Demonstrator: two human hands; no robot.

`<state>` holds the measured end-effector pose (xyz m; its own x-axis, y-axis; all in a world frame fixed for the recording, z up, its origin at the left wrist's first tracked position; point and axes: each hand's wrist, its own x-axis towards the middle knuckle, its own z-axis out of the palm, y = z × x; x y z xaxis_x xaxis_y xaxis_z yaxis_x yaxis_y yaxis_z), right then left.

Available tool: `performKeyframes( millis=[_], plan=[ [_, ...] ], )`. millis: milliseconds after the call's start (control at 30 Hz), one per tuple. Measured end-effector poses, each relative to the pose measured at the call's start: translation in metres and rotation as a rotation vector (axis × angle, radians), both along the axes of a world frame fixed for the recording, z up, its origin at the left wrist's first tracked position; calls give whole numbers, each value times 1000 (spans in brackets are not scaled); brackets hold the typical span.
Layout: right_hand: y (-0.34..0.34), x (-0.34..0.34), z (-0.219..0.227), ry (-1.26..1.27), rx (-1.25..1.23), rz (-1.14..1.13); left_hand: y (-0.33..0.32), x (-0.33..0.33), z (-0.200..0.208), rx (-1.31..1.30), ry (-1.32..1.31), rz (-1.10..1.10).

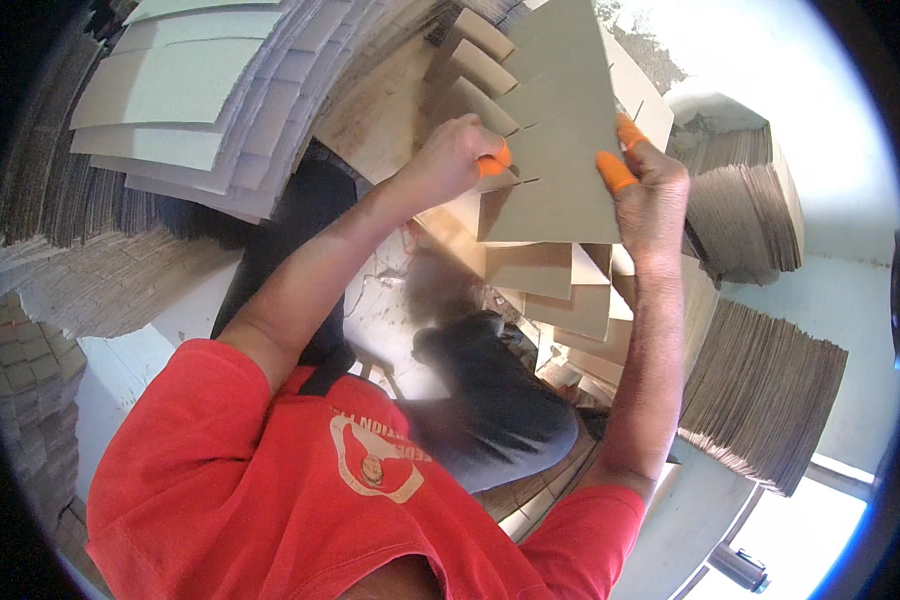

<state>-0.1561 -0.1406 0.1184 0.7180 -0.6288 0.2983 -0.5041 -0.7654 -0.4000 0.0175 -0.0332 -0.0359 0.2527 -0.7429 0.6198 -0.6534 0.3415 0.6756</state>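
A flat slotted cardboard sheet (560,120) is held up in front of me between both hands. My left hand (455,155) grips its left edge, with an orange rubber cap on a fingertip. My right hand (650,190) pinches the right edge, orange caps on two fingertips. More cut cardboard pieces (550,280) lie layered just below the held sheet. My red shirt (300,480) fills the lower part of the view.
Tall stacks of flat cardboard (760,400) stand at the right, another stack (750,200) behind my right hand. Piles of pale sheets (190,90) sit at upper left. A person in a dark top (490,390) is bent low beneath my arms.
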Motion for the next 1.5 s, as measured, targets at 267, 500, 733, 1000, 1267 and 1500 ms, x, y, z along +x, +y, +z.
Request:
performKeyframes(
  millis=[267,500,733,1000,1267,1500],
  plan=[
    [2,17,-62,98,14,150,-5,-2,-4,-8,9,7],
    [0,40,-74,435,-128,255,-8,-2,-2,-11,-41,27],
    [-30,31,-32,180,328,85,-6,2,1,-3,-203,99],
    [-73,-120,-98,431,6,-457,-30,-10,25,124,-481,-68],
    [59,-105,-118,286,-65,-145,-81,5,23,373,-604,-400],
    [52,-107,-69,282,-210,-444,-124,3,73,269,-424,-526]
  ],
)
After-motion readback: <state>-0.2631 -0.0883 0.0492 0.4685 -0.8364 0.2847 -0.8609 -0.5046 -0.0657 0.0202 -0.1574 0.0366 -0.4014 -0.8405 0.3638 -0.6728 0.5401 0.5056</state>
